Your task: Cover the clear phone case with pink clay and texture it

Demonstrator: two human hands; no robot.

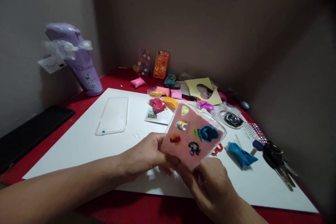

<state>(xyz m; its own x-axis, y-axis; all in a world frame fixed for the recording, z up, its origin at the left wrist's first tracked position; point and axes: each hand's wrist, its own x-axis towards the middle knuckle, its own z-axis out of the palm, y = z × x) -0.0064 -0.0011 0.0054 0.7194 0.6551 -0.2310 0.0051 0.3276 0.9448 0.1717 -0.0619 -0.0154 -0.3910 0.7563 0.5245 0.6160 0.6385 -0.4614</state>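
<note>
A phone case (185,145) covered in pink clay is raised above the white board, tilted, its decorated back facing me. Small clay shapes sit on it: a blue one, a white one, a red and yellow one, and a black and white one. My left hand (153,152) grips its left lower edge, thumb on the clay. My right hand (210,182) holds the bottom from the right; some of its fingers are hidden behind the case. Close to the right hand lie a red piece (216,149) and a blue clay packet (242,154).
A clear phone case (112,115) lies on the white board (76,140). Several clay packets (157,105) and a yellow sheet with a cutout (214,94) are beyond. A purple tumbler (85,66) stands left, keys (280,166) right. Two decorated cases (161,64) lean against the wall.
</note>
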